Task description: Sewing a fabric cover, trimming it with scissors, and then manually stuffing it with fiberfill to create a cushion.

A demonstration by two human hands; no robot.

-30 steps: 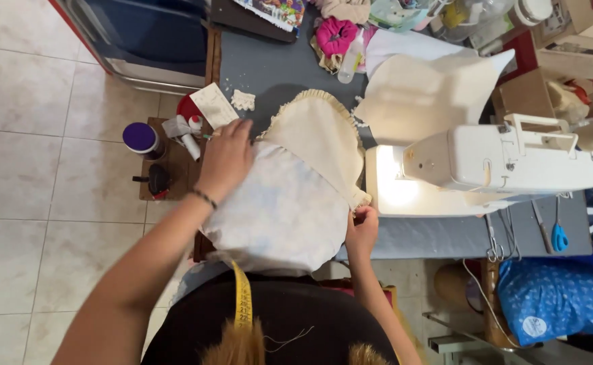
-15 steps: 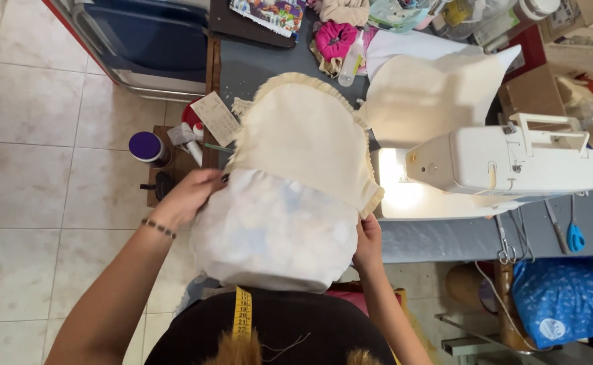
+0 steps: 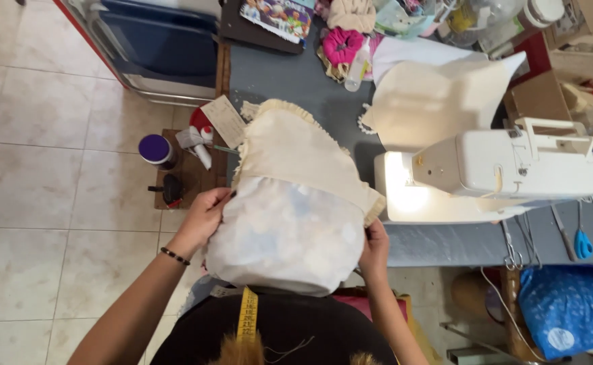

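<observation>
A cream fabric piece (image 3: 290, 203) with a ruffled edge and a pale, lightly printed lower half lies spread over the grey table's (image 3: 276, 74) near edge. My left hand (image 3: 205, 213) pinches its left side where the two halves meet. My right hand (image 3: 375, 247) grips its right edge, just below the white sewing machine's (image 3: 513, 169) lit base. A yellow measuring tape (image 3: 247, 314) hangs at my chest.
More cream cloth (image 3: 438, 101) lies behind the machine. A pink scrunchie (image 3: 342, 46), a small bottle (image 3: 354, 64) and clutter sit at the table's back. A low wooden stool (image 3: 185, 169) with a purple-lidded jar (image 3: 154, 149) stands to the left, on tiled floor. Blue-handled scissors (image 3: 582, 243) lie right.
Both hands pulled the fabric toward me and spread it flat. My left hand slid from the top of the cloth down to its left edge.
</observation>
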